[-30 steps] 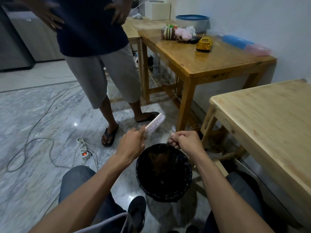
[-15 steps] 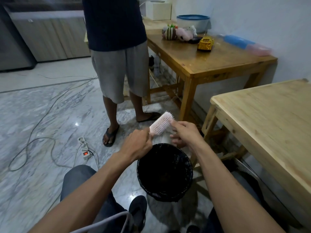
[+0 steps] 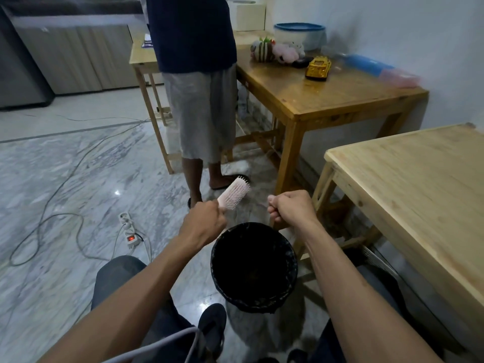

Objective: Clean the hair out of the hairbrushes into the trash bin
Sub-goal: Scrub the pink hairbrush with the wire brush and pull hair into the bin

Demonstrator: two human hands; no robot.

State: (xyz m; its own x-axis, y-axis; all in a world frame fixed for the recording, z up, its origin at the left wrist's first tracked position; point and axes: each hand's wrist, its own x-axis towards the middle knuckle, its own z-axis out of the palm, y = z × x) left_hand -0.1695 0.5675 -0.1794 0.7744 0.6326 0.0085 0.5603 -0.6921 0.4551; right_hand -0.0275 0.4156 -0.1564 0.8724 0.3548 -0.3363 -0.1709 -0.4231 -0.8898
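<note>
**A:** Pink plastic, item one: hairbrush [image 3: 234,196], centre of the frame, head slanting up and to the right, bristles facing lower right. Held by?

**B:** Left hand [image 3: 202,224], closed round the handle. The brush sits above and just left of the trash bin's far rim.

**A:** Item two, trash bin [image 3: 253,267]: black, round, on the marble floor [image 3: 52,179] between the seated person's knees, lower centre. Contents?

**B:** Too dark inside to tell.

**A:** Item three, right hand [image 3: 290,208]?

**B:** Fisted tight, thumb against the curled fingers, over the bin's far right rim, apart from the brush. Whether it pinches any hair, I cannot tell (nothing shows clearly between the fingertips).

**A:** Surroundings?

**B:** Pale wooden counter [image 3: 419,184] at right; darker wooden counter [image 3: 327,95] in the upper right carrying a yellow toy car [image 3: 318,68], plush toys [image 3: 275,51] and a blue-rimmed tub [image 3: 300,35]. Standing person [image 3: 196,74], upper centre, in dark shirt and grey shorts. Power strip [image 3: 128,229] with a red-lit switch on the floor, left of centre.
</note>
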